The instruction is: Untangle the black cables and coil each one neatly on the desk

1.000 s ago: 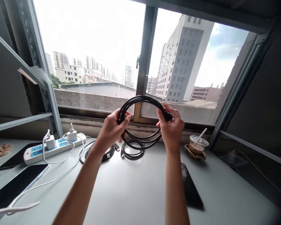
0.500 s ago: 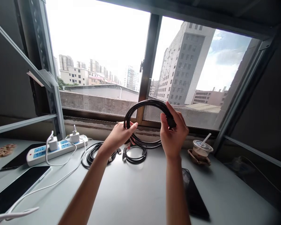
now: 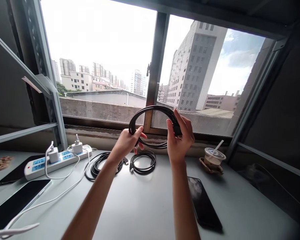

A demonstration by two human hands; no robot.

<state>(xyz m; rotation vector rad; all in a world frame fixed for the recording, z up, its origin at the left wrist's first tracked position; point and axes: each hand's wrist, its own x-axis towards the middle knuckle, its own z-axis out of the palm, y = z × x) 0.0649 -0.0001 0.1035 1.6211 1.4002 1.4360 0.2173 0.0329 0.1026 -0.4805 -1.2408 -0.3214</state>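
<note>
A black cable point(image 3: 152, 108), wound into a round coil of several loops, is held up between my hands in front of the window. My left hand point(image 3: 128, 141) grips the coil's left side, thumb in front and fingers behind. On the right side my right hand point(image 3: 181, 138) pinches the loops and a dark connector point(image 3: 176, 129) between thumb and fingers. Below on the table lie two more coils: a small black HDMI cable point(image 3: 143, 172) and, partly behind my left forearm, a larger black cable point(image 3: 97, 168) with an HDMI plug point(image 3: 125, 161).
A white power strip point(image 3: 62, 161) with two chargers stands at left, its white cord crossing the table point(image 3: 130, 206). Phones point(image 3: 15, 200) point(image 3: 205, 205) lie at both sides. A lidded drink cup point(image 3: 214, 158) sits at right. Metal shelf posts point(image 3: 50, 86) frame the window.
Both hands and the coil have shifted slightly left in view, along with the background. The coil appears somewhat flatter, and the left fingers now show more behind it.
</note>
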